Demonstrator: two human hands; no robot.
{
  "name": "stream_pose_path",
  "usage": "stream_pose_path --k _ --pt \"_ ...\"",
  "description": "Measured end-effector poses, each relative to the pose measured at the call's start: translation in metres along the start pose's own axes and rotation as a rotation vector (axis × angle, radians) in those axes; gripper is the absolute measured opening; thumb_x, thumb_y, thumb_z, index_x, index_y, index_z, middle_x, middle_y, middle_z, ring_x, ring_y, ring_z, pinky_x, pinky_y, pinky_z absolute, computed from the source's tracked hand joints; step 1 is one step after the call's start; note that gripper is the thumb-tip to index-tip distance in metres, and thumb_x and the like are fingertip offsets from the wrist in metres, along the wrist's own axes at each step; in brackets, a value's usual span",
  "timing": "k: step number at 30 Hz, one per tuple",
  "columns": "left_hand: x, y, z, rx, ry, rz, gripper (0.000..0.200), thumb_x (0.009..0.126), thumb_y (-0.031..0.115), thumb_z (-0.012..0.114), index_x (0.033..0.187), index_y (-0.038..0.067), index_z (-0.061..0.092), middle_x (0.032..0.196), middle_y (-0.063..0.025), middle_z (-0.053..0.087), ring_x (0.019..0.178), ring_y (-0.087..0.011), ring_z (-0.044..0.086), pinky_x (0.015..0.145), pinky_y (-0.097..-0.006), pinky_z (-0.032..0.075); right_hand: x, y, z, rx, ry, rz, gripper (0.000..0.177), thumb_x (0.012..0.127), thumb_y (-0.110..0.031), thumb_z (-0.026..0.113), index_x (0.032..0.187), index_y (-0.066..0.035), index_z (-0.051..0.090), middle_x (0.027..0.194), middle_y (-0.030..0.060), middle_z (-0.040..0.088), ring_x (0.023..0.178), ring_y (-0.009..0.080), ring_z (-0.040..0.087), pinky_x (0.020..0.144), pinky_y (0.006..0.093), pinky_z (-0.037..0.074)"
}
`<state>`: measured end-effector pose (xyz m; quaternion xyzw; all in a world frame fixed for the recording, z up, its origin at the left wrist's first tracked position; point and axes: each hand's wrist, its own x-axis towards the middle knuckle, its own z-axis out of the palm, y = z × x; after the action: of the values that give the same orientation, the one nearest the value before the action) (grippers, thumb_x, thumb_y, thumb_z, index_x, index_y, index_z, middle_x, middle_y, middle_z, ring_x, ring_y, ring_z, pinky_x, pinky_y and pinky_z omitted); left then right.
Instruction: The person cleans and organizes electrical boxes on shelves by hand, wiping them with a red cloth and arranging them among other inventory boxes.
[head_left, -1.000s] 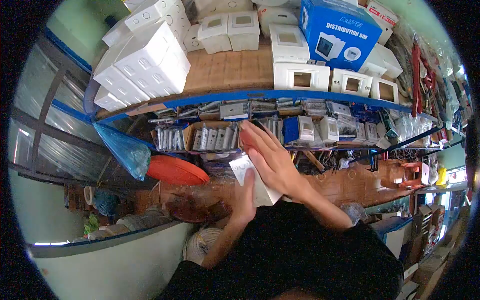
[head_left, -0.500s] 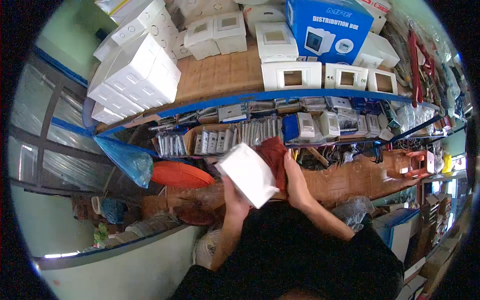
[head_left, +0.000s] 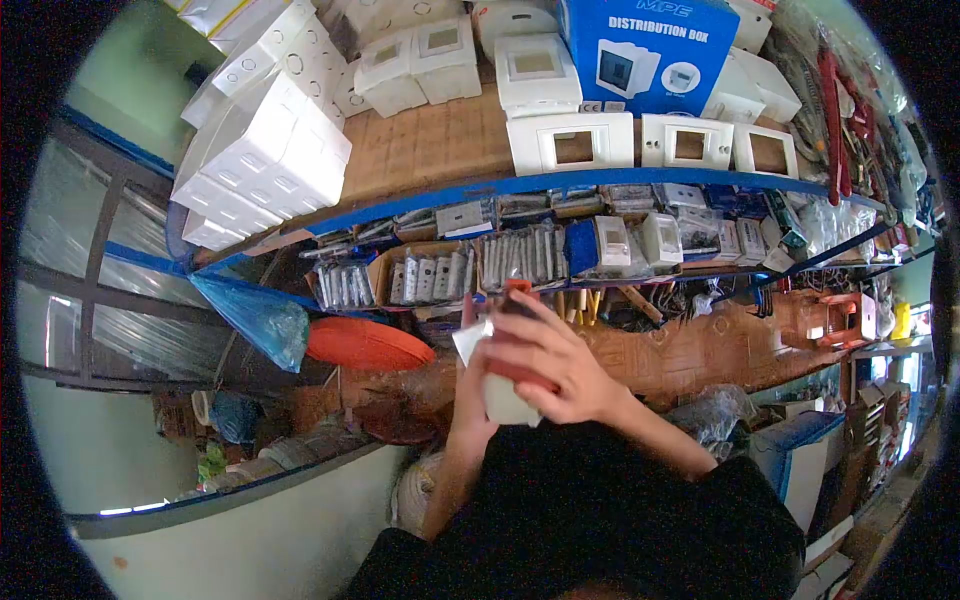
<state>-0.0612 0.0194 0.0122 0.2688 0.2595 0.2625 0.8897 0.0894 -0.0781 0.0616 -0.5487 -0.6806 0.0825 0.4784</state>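
Note:
In front of my body, my left hand (head_left: 470,405) grips a white plastic box (head_left: 510,402) from its left side. My right hand (head_left: 570,370) lies over the box with a dark red cloth (head_left: 522,372) bunched under its fingers and pressed against it. Motion smears the right fingers, and they and the cloth hide much of the box. A pale corner shows at the left and a lower face below the cloth.
White switch boxes (head_left: 270,140), frame plates (head_left: 572,145) and a blue distribution box carton (head_left: 650,60) stand on the blue-edged shelf. Packed switch plates (head_left: 432,278) fill cartons beneath. An orange-red round object (head_left: 368,343) is at left; a red stool (head_left: 842,320) stands right.
The right hand with the cloth has moved left onto the white box and now covers much of it. The box has turned and shows a different side.

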Motion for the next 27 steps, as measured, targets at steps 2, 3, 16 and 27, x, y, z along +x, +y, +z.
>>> stream_pose_path --k 2,3,16,27 --pt "-0.010 0.005 0.017 0.199 -0.134 0.110 0.095 0.090 0.028 0.072 0.161 0.013 0.012 0.144 -0.0137 0.050 0.125 -0.0271 0.056 0.105 -0.0412 0.046 0.016 0.011 -0.003 0.408 0.080 0.256 0.046 0.100 -0.023 0.052 0.140 -0.001 0.053 0.151 0.0187 0.045 0.140 0.0374 0.042 0.115 0.0456 0.033" --pt "-0.011 0.009 0.020 0.244 -0.130 0.125 0.095 0.089 0.028 0.073 0.161 0.012 0.013 0.144 -0.0133 0.050 0.125 -0.0268 0.056 0.105 -0.0405 0.047 0.020 0.012 -0.001 0.614 0.123 0.382 0.045 0.101 -0.023 0.050 0.139 -0.001 0.053 0.150 0.0189 0.047 0.139 0.0371 0.043 0.115 0.0447 0.034" --pt "0.011 0.020 0.015 0.022 0.069 0.187 0.069 0.101 0.041 0.054 0.158 0.014 0.024 0.142 -0.0130 0.051 0.125 -0.0261 0.054 0.107 -0.0404 0.043 -0.007 0.004 0.026 0.130 0.122 0.146 0.055 0.097 -0.025 0.052 0.148 -0.006 0.044 0.157 0.0188 0.034 0.148 0.0450 0.022 0.122 0.0551 0.017" --pt "0.011 0.032 0.046 0.057 0.273 0.308 0.060 0.101 0.056 0.043 0.136 0.007 0.051 0.129 -0.0103 0.061 0.117 -0.0271 0.060 0.102 -0.0419 0.046 -0.006 -0.008 0.049 0.225 0.231 0.291 0.060 0.093 -0.013 0.056 0.150 -0.003 0.038 0.158 0.0188 0.030 0.150 0.0380 0.022 0.121 0.0491 0.022"
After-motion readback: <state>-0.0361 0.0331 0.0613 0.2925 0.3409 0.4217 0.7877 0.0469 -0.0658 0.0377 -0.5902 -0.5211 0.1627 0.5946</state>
